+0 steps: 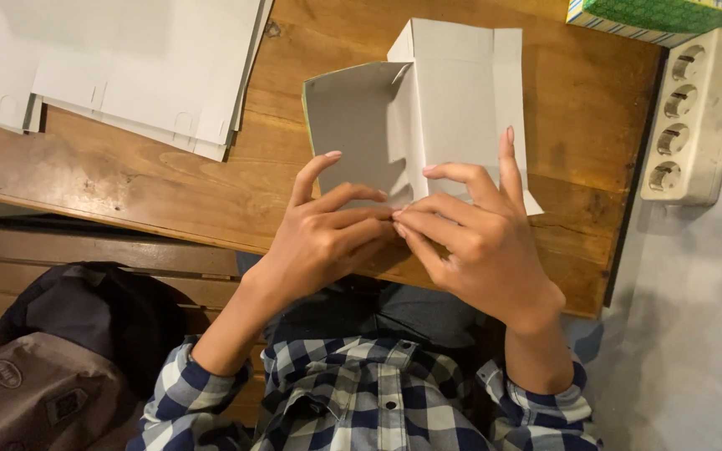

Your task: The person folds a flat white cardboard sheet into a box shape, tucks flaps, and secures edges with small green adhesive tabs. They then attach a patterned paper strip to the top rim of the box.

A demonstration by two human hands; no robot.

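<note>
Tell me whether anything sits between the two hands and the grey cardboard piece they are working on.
Nothing visible does. The left hand and right hand already grip the lower edge of the folded cardboard piece directly. The stack of flat sheets and the power strip lie off to the sides.

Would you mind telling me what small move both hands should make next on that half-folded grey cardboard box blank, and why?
Probably press the near edge crease flat. The left hand and right hand pinch the half-folded grey cardboard box blank at its near edge, where the fingers meet; one panel already stands up while the rest lies open over the brown wooden table.
</note>
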